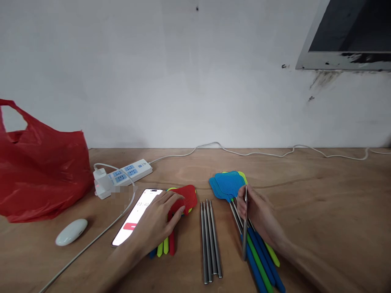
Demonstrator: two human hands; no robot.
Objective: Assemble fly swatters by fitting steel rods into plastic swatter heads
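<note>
Swatters with flat blue and yellow heads (230, 185) lie in a pile on the right of the brown wooden table (330, 211). They have thin silver necks and long blue, green and yellow handles. The right hand (259, 213) is just over this pile, with its fingers closed around the thin top end of a shiny silver metal rod (244, 236). I can't tell if the low end of that rod touches the handles under it.

Four more silver metal rods (209, 244) lie side by side in the middle, with their thin ends toward the wall. To their left is a small pile of red, yellow and blue swatters (191, 195). The left hand (157, 217) is spread loosely over that pile and grips nothing I can see. I can't tell if its fingertips touch the red head.

My guess is that the work is partly done. The right pile looks put together, with heads, necks and handles all joined. The four rods lie loose, so they look not used yet, and the rod in the right hand looks loose too.
</note>
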